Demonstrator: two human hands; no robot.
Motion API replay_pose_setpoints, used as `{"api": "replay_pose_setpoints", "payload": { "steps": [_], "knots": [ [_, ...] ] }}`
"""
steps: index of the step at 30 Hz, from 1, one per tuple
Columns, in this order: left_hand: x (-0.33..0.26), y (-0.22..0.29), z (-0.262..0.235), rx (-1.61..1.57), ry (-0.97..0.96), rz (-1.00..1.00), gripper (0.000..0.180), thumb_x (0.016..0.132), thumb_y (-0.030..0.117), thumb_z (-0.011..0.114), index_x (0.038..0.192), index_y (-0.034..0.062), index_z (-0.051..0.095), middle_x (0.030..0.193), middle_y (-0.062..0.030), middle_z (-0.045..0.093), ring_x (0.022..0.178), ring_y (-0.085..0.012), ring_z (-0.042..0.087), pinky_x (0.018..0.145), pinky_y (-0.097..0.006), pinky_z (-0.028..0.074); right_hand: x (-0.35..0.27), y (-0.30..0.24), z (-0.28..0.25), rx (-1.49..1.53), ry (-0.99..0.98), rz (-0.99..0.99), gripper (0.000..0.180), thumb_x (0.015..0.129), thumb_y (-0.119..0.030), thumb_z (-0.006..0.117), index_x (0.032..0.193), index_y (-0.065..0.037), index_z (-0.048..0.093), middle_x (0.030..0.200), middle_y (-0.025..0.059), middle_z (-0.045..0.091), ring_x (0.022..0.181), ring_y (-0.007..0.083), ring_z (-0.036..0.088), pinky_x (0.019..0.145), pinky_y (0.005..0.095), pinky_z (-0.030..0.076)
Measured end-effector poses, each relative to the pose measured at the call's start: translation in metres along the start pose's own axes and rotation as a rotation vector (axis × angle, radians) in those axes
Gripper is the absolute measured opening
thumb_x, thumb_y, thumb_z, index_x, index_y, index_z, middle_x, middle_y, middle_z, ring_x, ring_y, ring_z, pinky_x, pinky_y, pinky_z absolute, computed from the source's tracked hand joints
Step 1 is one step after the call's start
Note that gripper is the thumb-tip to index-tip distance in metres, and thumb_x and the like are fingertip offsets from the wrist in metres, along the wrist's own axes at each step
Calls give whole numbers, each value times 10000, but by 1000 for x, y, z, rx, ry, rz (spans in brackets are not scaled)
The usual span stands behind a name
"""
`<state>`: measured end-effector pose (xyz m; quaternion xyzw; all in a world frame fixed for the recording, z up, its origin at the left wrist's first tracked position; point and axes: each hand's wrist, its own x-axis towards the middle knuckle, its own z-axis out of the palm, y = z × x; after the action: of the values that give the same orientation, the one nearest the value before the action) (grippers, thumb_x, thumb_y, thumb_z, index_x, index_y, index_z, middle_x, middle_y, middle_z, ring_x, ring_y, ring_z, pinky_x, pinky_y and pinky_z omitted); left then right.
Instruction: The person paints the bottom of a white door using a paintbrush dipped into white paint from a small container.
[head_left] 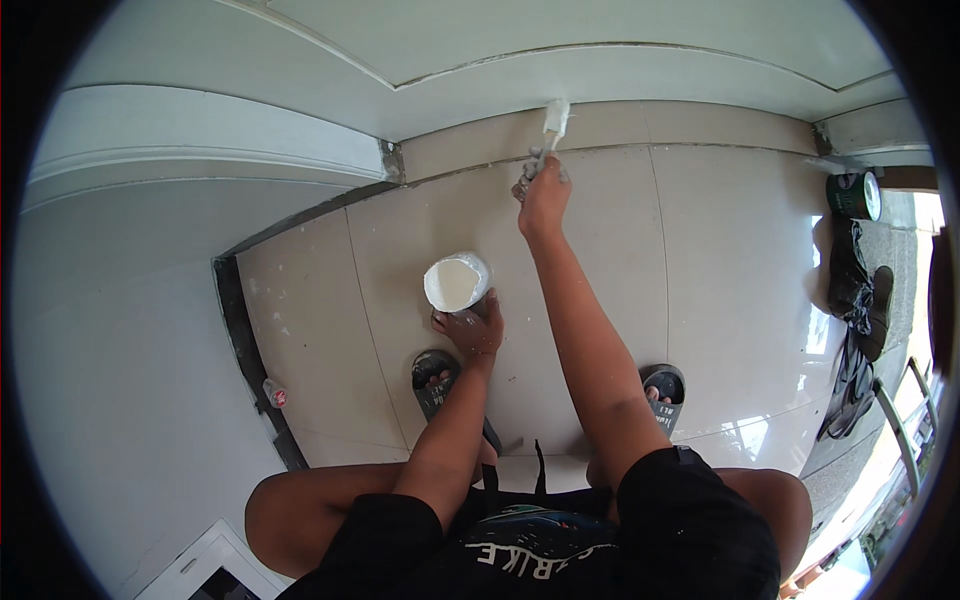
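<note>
My right hand (545, 185), its fingers smeared with pale paint, grips a paintbrush (556, 118) by the handle. The white-coated bristles point away from me and lie at the lower edge of a pale panelled door (620, 75); whether they touch it I cannot tell. My left hand (472, 325) is closed around the near side of a white paint container (484, 275). This round container is tilted toward the left, and its opening shows cream-white paint inside. Several paint marks dot my left hand.
Beige tiles (590, 280) cover the floor, with my sandalled feet on them. A small can (275, 393) lies by the left wall. At the right are a dark green tin (853, 196), black bags (850, 280) and a dark shoe (880, 312). Door frame pieces border both sides.
</note>
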<state>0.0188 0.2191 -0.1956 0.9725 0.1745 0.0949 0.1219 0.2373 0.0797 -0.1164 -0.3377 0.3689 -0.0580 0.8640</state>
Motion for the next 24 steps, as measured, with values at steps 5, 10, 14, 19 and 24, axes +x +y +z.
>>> {"api": "replay_pose_setpoints", "payload": {
  "steps": [5,10,14,19,24],
  "knots": [
    [-6,-7,14,-128,35,-72,897,887,577,669,1433,-76,386,1415,-308,403,1275,-466,367,1095,-599,286,-20,30,47,-66,-145,166,335,1065,-309,448,1064,-20,617,698,-1,474,527,108,440,461,309,400],
    [-8,-25,18,134,-63,44,917,880,566,691,1441,-82,366,1412,-311,390,1272,-484,351,1101,-607,291,-32,42,63,-68,-240,309,318,1048,-276,458,1018,-12,633,696,8,466,528,113,402,460,303,346],
    [-7,-8,14,103,-54,13,917,877,561,694,1450,-75,365,1416,-309,395,1280,-479,360,1106,-601,288,-28,43,54,-335,-399,408,326,1005,-294,512,1031,5,639,724,26,530,538,120,460,462,320,397],
    [-1,-3,2,41,-58,-11,957,847,598,712,1453,-65,382,1442,-297,421,1349,-464,358,1122,-597,273,-50,8,55,-563,-582,374,331,993,-284,559,1047,10,702,708,6,499,555,101,406,485,302,346],
    [3,0,-4,-19,59,43,980,781,588,777,1453,-30,418,1440,-280,463,1339,-465,401,1103,-587,298,-64,-48,52,-929,-856,93,374,978,-308,673,1189,-3,720,746,-1,547,579,102,425,506,292,379]
  ]
}}
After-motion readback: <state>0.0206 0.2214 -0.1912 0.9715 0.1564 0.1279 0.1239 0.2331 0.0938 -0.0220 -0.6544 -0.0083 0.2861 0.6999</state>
